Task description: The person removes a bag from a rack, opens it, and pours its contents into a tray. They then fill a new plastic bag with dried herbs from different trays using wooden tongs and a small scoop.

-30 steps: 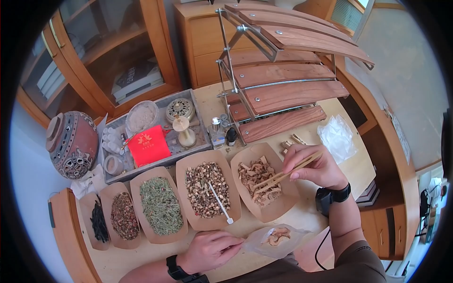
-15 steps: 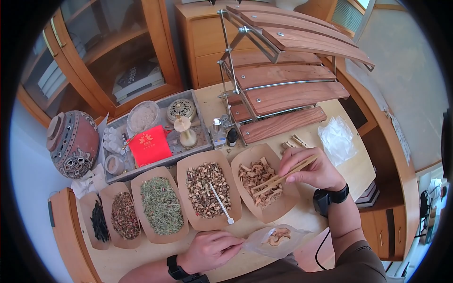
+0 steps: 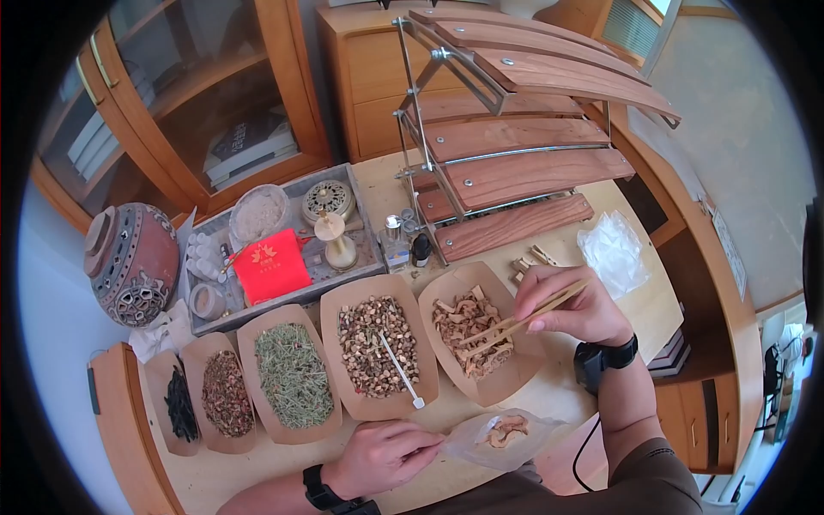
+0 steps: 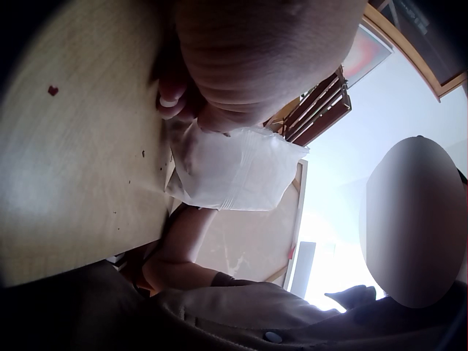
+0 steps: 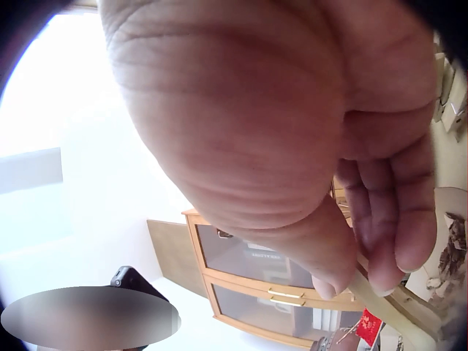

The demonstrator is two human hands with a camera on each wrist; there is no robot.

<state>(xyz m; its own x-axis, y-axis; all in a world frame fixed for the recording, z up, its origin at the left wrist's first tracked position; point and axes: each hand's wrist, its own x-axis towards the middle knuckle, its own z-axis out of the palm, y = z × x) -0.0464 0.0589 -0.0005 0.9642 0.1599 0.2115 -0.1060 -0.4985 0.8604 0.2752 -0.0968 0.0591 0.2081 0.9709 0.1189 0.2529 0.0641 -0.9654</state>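
My right hand [image 3: 573,307] holds wooden tongs [image 3: 549,306] between thumb and fingers, their prongs angled down into the rightmost paper tray [image 3: 520,378]. Curled, pale brown dried slices [image 3: 468,311] fill that tray, and the prong tips overlap them. Near the table's front edge, my left hand [image 3: 386,453] pinches the rim of a translucent white bag [image 3: 463,442]. A few dried slices [image 3: 506,429] show at the bag's mouth. In the left wrist view the bag [image 4: 234,172] hangs below the fingers; in the right wrist view the tongs [image 5: 398,322] extend past the fingertips.
Trays of brown chopped pieces [image 3: 360,322], green cut herb [image 3: 292,378], reddish bits [image 3: 227,395] and dark strips [image 3: 180,408] line up leftward. A white spoon [image 3: 399,365] lies across one. Behind stand a grey tray [image 3: 369,223], small bottles [image 3: 420,249] and a slatted wooden rack [image 3: 524,172].
My right hand shifted slightly left, then back right, with the tongs; their prongs now look farther apart than half a second ago. My left hand and the bag stay in place.
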